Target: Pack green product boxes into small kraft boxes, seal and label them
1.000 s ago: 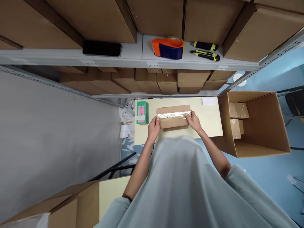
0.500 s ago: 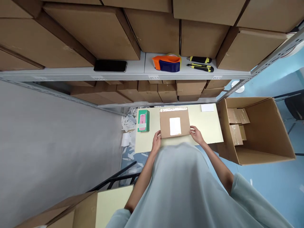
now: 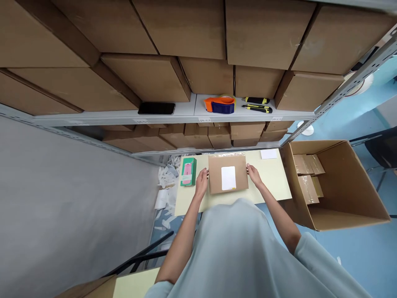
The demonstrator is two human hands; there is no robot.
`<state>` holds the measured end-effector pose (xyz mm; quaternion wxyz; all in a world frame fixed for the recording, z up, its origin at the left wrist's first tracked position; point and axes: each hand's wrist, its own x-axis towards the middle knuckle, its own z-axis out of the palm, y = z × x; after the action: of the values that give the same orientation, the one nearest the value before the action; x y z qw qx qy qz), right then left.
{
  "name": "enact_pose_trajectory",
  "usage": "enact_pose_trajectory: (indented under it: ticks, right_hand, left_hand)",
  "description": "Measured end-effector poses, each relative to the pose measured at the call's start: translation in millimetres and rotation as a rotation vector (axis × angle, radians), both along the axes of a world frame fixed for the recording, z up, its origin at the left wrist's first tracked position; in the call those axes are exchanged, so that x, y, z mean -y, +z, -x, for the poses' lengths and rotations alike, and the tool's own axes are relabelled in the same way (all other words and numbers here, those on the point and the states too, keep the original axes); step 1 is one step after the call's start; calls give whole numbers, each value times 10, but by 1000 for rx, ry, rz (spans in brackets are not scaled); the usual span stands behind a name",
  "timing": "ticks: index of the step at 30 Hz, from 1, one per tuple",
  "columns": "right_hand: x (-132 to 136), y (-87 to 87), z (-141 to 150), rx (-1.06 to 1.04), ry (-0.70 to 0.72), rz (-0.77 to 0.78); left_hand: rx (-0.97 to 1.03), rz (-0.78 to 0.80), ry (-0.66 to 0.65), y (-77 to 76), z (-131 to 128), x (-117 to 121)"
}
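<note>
A flat brown cardboard box (image 3: 215,180) lies in front of me on the pale yellow tabletop (image 3: 269,178). It has a white label (image 3: 228,178) on its top face and clear tape along its far edge. My left hand (image 3: 202,181) grips the box's left side, with fingers reaching to its edge. At the right side, my right hand (image 3: 253,173) holds the box between thumb and fingers. Left of my left hand stands a small green box (image 3: 188,171) with a pink picture on it. A white slip of paper (image 3: 268,154) rests at the table's far right.
A big open carton (image 3: 350,186) with several small taped boxes stands right of the table. On the shelf ahead lie a black phone (image 3: 156,108), an orange-and-blue tape dispenser (image 3: 220,105) and two utility knives (image 3: 257,104). Brown cartons (image 3: 192,29) fill the shelving. Paper scraps litter the floor at left.
My view has tilted up, so the shelf and table sit lower in the picture. Both hands have shifted from the box's near corners farther up along its sides.
</note>
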<state>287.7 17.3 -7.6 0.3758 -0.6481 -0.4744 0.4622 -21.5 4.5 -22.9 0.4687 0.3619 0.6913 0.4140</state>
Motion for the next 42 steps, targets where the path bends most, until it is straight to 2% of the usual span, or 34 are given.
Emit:
enact_pose_trajectory:
  ticks: [3, 6, 9, 13, 15, 18, 23, 26, 28, 30, 33, 35, 38, 42]
  right_hand:
    - [186, 154, -52, -81, -24, 49]
    - [381, 240, -108, -98, -40, 45]
    - [534, 221, -122, -107, -43, 75]
    - [633, 153, -124, -52, 26, 166]
    - [623, 171, -127, 4, 63, 192]
    - [538, 286, -83, 128, 129, 236]
    - [346, 506, 207, 521, 263, 295]
    - [304, 507, 344, 669, 287, 269]
    - [317, 449, 321, 627, 271, 232]
    - [350, 363, 198, 469, 228, 181]
    - [407, 221, -87, 174, 83, 106]
    - [433, 138, -260, 63, -8, 83]
    - [443, 50, -403, 16, -38, 112]
    - [415, 5, -419, 38, -27, 142]
  left_hand:
    - [6, -73, 21, 139, 32, 179]
    - [21, -115, 54, 193, 55, 394]
    - [46, -52, 53, 152, 41, 590]
    - [-15, 107, -21, 63, 7, 743]
    - [-56, 146, -53, 54, -2, 749]
    - [-145, 155, -109, 111, -15, 668]
    - [-471, 184, -271, 294, -80, 429]
    - [-512, 179, -286, 336, -83, 361]
    - [-400, 170, -212, 309, -27, 366]
    - [-259, 185, -99, 249, 70, 395]
    - [-140, 210, 19, 136, 223, 446]
    - [-106, 211, 65, 65, 287, 468]
    - [-77, 206, 119, -22, 314, 474]
    - [-63, 187, 137, -85, 293, 450]
